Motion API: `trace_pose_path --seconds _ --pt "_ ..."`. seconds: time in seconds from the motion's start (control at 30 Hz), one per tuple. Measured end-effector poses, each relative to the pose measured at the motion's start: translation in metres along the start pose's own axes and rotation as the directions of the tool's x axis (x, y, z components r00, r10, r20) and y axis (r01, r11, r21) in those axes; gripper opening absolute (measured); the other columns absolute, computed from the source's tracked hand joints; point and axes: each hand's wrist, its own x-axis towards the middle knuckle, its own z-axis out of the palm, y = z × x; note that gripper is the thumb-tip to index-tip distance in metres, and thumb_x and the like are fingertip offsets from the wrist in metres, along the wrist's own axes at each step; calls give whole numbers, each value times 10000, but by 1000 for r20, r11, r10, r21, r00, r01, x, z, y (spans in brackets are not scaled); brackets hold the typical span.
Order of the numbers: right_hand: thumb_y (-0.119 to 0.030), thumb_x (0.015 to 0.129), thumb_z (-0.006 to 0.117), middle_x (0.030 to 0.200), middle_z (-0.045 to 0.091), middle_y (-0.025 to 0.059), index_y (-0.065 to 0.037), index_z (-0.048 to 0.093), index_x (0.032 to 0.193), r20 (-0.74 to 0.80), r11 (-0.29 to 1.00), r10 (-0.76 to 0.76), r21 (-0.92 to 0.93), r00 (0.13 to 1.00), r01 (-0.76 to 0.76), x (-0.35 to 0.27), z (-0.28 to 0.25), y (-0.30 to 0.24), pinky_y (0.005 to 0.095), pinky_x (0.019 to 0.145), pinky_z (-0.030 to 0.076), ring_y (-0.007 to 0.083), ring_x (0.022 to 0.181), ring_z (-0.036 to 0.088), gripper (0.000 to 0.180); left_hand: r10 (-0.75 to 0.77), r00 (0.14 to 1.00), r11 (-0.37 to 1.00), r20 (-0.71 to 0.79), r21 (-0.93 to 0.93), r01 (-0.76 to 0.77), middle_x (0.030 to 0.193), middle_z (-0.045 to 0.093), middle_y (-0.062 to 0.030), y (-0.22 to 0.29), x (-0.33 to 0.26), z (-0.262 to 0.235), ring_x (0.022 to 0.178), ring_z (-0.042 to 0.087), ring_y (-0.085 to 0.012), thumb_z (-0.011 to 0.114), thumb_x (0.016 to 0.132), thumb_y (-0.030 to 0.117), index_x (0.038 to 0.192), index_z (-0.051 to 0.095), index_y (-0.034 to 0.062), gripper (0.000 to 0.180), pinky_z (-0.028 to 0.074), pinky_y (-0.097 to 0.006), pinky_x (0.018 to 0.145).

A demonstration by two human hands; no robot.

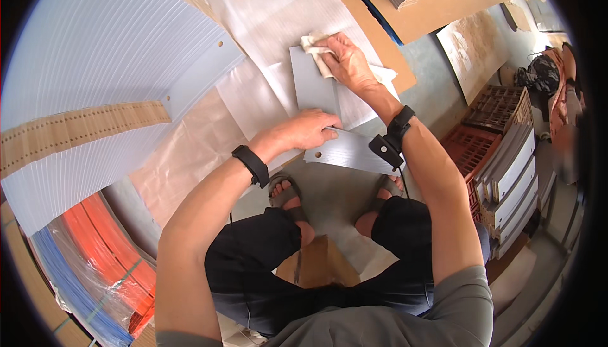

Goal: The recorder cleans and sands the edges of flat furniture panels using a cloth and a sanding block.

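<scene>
On pale sheeting (253, 100), gray board (310, 84); right hand (348, 65) pinching cream cloth (313, 44) at board's far end. Left hand (304, 132) at near end, thumb by edge of holed panel (354, 152); whether gripping, cannot tell from this angle. Slatted crates (498, 107) at right.

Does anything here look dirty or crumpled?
Yes. The pale board at the upper right has big brown blotches, so it looks stained. The pinkish sheet beside the left hand is creased instead of smooth.
</scene>
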Motion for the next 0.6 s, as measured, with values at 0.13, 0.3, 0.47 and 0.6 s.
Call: trace_pose_path --seconds 0.13,0.3,0.47,0.6 --pt "-22 863 685 1090 658 136 -114 703 1147 -144 971 196 -112 970 -213 21 -1 12 420 900 550 351 977 668 299 -26 1000 1000 15 1 26 1118 634 -198 8 3 -5 1139 575 -366 597 1008 268 1246 648 101 295 452 -434 1007" --pt "-41 776 665 1040 712 31 -247 740 1028 94 862 -456 -203 885 465 13 33 -11 373 905 536 249 973 646 334 -26 1000 1000 12 5 26 1124 630 -204 2 0 -1 1130 576 -373 598 1005 271 1252 647 102 304 455 -440 998" --pt "-53 789 681 1032 706 48 -226 752 998 -33 920 -358 -185 933 346 16 39 -10 361 951 516 237 977 667 280 -29 999 999 -23 16 29 1127 633 -206 -2 -1 2 1127 577 -373 593 1004 279 1259 646 101 316 455 -446 997" --pt "-188 921 644 1072 705 160 -170 768 1122 -96 915 265 -289 960 -281 10 -21 41 417 920 538 359 999 679 236 36 999 999 -40 38 -35 1147 640 -204 1 5 8 1143 574 -376 593 1001 279 1260 644 91 324 452 -448 1002"
